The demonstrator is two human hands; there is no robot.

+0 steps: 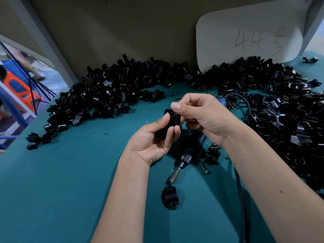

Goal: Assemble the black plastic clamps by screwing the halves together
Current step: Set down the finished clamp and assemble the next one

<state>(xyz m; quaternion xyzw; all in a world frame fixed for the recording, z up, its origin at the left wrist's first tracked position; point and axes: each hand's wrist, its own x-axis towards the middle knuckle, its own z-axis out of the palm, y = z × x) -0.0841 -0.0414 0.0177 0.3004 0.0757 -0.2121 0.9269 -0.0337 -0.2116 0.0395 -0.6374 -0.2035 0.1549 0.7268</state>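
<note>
One black clamp [171,122] was held above the teal table [61,181], the left hand [152,139] gripping it from below while the right hand [201,116] pinched at its upper edge with thumb and curled fingers. One electric screwdriver [185,158] lay beneath both hands, one assembled clamp [170,197] sat at its tip, and two heaps of black parts, far too many to count, banked left [105,92] and right [280,106].

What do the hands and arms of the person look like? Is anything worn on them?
Both the left hand and right hand are bare: no gloves, rings, watch or sleeves show up to the frame edge. Fingernails are short and unpainted.
</note>
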